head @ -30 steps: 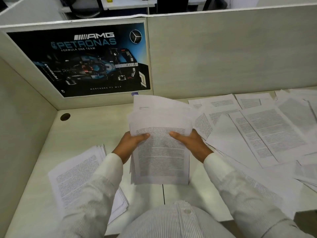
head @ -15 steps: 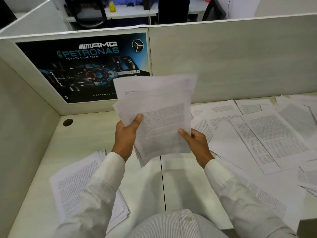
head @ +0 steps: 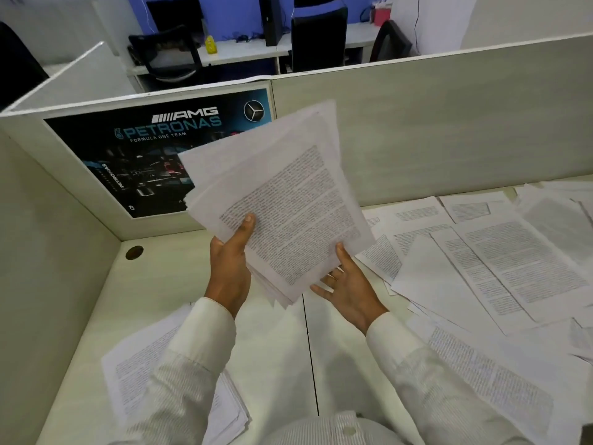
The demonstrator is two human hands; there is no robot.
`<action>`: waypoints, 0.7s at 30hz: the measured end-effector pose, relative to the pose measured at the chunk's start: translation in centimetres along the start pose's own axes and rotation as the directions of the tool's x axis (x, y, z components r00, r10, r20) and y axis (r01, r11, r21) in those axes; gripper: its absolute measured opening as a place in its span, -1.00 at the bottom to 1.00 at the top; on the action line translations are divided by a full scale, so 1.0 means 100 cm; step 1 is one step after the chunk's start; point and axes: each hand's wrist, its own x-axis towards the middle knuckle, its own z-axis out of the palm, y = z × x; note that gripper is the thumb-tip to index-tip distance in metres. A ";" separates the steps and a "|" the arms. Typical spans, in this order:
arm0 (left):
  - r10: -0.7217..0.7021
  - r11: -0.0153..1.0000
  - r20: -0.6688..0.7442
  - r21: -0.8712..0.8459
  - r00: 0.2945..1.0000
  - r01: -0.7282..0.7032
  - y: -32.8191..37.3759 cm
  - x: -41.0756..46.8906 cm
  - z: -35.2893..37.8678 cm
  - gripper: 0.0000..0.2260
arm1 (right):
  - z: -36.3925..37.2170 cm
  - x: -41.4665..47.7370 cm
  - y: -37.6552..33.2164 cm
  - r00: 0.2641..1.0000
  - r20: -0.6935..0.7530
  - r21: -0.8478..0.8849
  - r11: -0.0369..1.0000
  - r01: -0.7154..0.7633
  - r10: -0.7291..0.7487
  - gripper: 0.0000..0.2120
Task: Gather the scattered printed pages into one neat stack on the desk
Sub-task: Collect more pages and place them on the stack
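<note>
Striped shirt front (head: 321,433), one button showing, at the lower edge of the view.

Left sleeve (head: 183,374) and right sleeve (head: 433,380), pale and striped, reaching forward over the desk (head: 276,354).

Stack of printed pages (head: 128,380): lies flat on the near left of the desk, edges uneven, partly covered by the left sleeve.

Scattered printed pages (head: 519,261): loose sheets overlapping at mixed angles across the right half of the desk, some printed side up, one blank side up; a few run under the right sleeve.

Left hand (head: 229,271): clamped on the lower left corner of the sheaf of pages (head: 288,213), thumb on the printed face, fingers hidden behind.

Sheaf of pages: held above the middle of the desk, clear of its surface, tilted to the right, sheets fanned and out of line.

Right hand (head: 349,290): fingers spread apart and straight, thumb touching the sheaf's lower right edge, not closed round it.

Cable hole (head: 134,252): round, in the far left corner of the desk.

Partition (head: 433,130): pale panels behind and left of the desk.

Racing-team poster (head: 144,149): dark, fixed to the back partition, its right side hidden by the sheaf.

Beyond the partition: black office chairs (head: 319,36), a white counter (head: 244,53), a yellow bottle (head: 210,44).
</note>
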 end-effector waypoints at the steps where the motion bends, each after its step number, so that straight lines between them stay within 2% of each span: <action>1: 0.002 1.000 -0.013 -0.015 1.000 -0.002 0.002 0.001 -0.001 -0.79 | 0.000 0.001 -0.001 1.000 0.003 0.010 1.000 0.006 -0.006 -0.54; 6: -0.009 0.991 -0.031 -0.133 0.999 0.004 0.009 0.007 0.001 -0.70 | 0.003 0.003 0.000 1.000 -0.005 0.054 0.998 -0.013 0.013 -0.49; 12: 0.004 0.993 -0.032 0.115 0.999 0.000 -0.003 0.007 0.013 -0.93 | 0.011 0.000 -0.007 0.998 0.016 0.106 0.992 0.063 -0.065 -0.58; 18: 0.003 1.000 -0.028 0.018 1.000 -0.002 -0.002 0.008 0.015 -0.88 | 0.012 -0.001 -0.012 0.995 0.010 0.264 0.960 0.094 -0.100 -0.56; 21: 0.023 0.996 0.013 0.091 1.000 -0.024 -0.006 0.006 0.014 -0.88 | 0.015 0.000 -0.014 0.993 0.019 0.327 0.940 0.101 -0.113 -0.60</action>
